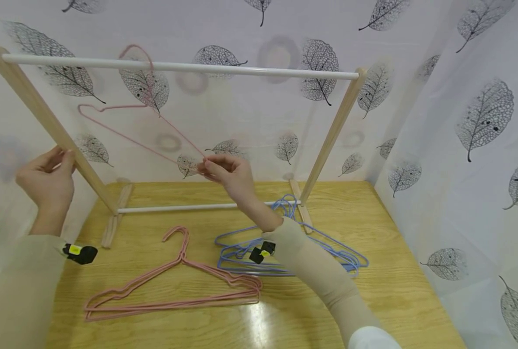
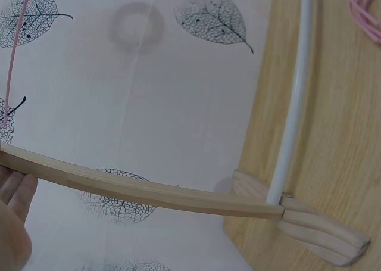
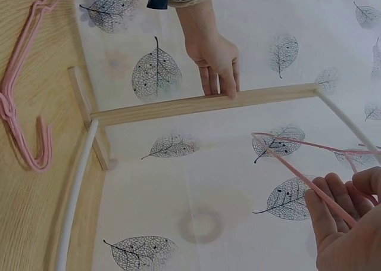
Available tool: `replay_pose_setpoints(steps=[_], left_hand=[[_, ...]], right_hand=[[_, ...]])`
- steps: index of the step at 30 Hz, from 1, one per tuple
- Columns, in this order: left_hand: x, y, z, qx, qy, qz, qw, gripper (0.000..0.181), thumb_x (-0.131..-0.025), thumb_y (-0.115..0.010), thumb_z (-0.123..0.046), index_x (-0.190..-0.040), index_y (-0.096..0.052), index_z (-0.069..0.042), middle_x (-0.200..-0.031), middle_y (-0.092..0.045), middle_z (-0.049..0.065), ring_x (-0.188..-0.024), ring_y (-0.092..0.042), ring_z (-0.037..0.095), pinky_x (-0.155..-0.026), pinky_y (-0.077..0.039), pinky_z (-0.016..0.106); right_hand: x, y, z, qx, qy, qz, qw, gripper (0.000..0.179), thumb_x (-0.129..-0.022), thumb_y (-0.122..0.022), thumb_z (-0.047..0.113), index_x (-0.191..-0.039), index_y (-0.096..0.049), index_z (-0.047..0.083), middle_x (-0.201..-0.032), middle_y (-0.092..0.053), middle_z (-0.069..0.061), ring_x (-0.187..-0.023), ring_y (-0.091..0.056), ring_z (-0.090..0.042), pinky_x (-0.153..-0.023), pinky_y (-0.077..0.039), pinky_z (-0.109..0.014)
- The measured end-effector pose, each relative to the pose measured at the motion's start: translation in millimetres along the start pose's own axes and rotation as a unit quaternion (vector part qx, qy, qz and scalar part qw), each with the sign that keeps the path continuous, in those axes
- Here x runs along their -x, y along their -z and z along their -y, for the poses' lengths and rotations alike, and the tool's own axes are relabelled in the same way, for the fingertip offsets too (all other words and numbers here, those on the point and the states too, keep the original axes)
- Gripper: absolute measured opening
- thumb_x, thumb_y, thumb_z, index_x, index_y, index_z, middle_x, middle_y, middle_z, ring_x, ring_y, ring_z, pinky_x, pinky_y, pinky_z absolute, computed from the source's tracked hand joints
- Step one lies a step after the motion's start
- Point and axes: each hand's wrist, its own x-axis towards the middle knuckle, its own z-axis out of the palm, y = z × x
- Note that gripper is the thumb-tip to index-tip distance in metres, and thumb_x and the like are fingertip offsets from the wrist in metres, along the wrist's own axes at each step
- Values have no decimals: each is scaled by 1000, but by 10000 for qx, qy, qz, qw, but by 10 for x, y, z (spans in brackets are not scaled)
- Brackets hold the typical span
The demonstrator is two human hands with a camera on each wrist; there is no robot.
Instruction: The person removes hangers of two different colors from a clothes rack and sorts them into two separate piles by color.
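Observation:
My right hand (image 1: pixel 230 177) pinches one lower corner of a thin pink clothes hanger (image 1: pixel 123 134). The hanger's hook arches over the white top rod (image 1: pixel 250 71) of a small garment rack, and its body is tilted. At the left, my left hand (image 1: pixel 49 177) grips the rack's wooden side post (image 1: pixel 51 114), thumb on one side and fingers partly hidden behind it. The right wrist view shows the hanger's bar crossing my right fingers (image 3: pixel 324 217). Several pink hangers (image 1: pixel 171 306) lie stacked on the table below, hooks pointing away.
Several blue hangers (image 1: pixel 259 271) lie in a pile at the right, partly behind my right forearm, near the rack's wooden foot (image 1: pixel 301 213). A white lower rod (image 1: pixel 176 209) joins the two feet. Leaf-patterned curtain (image 1: pixel 416 131) surrounds the wooden table (image 1: pixel 398 291).

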Motion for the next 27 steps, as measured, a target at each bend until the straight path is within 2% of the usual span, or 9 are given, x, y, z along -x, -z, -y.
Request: replay_pose_setpoints(steps=[4,11,18,27], left_hand=[[-10,7,10,0,42,16,10000,31,-90,-81,-8,-121,-78,-5,-81,-75,-20,-71,-73,-6,-69,-60,4],[9,2,-20,-97,-25,29,9999,32,-90,-80,-8,-122,-77,-3,-80,-74,-22,-70,-72,-6,-68,-60,4],[74,-20,-76,-736,-228,5,9970,35,-94,-77,-12,-127,-73,0,-81,-70,-28,-68,-69,-12,-68,-58,1],[70,-21,-85,-610,-124,2,9981,36,-94,-78,-11,-127,-73,0,-81,-71,-26,-69,-70,-11,-68,-58,1]], right_hand=[[53,61,50,118,19,-72,9999,27,-103,-58,-8,-123,-57,-26,-87,-79,13,-88,-78,-5,-93,-67,-28],[180,170,93,272,-96,-192,9994,27,-104,-58,-4,-124,-59,-23,-89,-80,13,-91,-79,-6,-94,-67,-33],[371,298,126,254,-169,-232,9993,26,-104,-58,-3,-124,-61,-20,-92,-81,9,-92,-80,-8,-95,-68,-35],[487,447,192,223,-144,-333,9991,16,-105,-61,1,-115,-72,-3,-94,-82,6,-94,-80,-10,-95,-67,-38]])
